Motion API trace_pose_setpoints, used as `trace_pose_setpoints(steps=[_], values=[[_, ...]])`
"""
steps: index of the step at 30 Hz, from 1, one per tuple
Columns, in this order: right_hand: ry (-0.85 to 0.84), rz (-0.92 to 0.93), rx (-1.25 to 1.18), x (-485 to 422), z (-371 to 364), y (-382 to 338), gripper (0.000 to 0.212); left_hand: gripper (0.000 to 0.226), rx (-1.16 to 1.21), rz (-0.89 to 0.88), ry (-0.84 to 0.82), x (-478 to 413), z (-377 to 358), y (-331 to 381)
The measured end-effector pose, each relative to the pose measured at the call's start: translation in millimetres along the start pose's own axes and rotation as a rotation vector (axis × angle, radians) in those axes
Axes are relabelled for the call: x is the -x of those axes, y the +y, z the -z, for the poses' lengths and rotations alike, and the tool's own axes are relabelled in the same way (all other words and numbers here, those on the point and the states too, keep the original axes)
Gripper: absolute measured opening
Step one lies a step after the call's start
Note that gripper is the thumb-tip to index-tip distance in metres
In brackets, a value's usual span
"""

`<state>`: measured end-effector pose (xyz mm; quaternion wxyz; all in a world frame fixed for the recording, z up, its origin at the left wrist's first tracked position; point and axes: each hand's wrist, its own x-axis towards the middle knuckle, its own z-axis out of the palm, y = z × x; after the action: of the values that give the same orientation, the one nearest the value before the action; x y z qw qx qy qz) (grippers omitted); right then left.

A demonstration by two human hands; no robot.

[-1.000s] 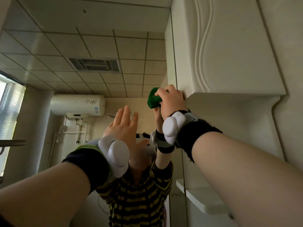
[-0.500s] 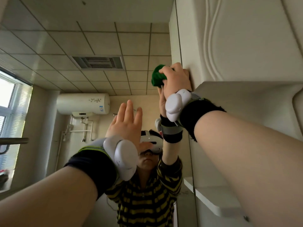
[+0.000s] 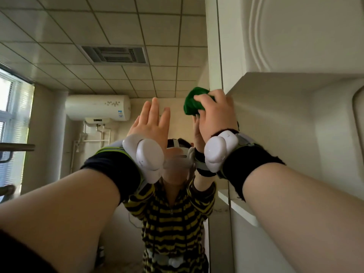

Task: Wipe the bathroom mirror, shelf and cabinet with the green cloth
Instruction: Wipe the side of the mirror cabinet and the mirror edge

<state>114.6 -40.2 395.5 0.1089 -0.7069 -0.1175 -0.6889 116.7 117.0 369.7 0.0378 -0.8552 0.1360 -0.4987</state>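
The right hand (image 3: 216,115) covers much of the cloth (image 3: 191,106). The cabinet (image 3: 295,36) runs off the top and right edges. The right forearm (image 3: 299,205) hides part of the shelf (image 3: 239,208). Whether the left hand (image 3: 150,125) touches the mirror (image 3: 137,26) is unclear. The label (image 3: 120,113) on the heater (image 3: 94,107) is too small to read.

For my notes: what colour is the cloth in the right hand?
The cloth is dark green, best seen in the head view.

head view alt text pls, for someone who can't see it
The right hand grips a bunched green cloth at the right edge of the mirror, beside the white cabinet. The left hand is held up open, fingers straight, toward the mirror.
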Motion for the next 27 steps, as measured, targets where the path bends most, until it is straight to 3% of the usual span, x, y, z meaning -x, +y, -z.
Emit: trace_pose_setpoints(steps=[18, 27], values=[[0.011, -0.065, 0.006, 41.1, 7.6, -5.0, 0.035, 0.112, 0.038, 0.003, 0.001, 4.2, 2.9, 0.8], [-0.021, -0.098, 0.04, 60.5, 8.7, -10.4, 0.035, 0.106, 0.105, -0.048, 0.135, 15.4, -9.8, -5.6]])
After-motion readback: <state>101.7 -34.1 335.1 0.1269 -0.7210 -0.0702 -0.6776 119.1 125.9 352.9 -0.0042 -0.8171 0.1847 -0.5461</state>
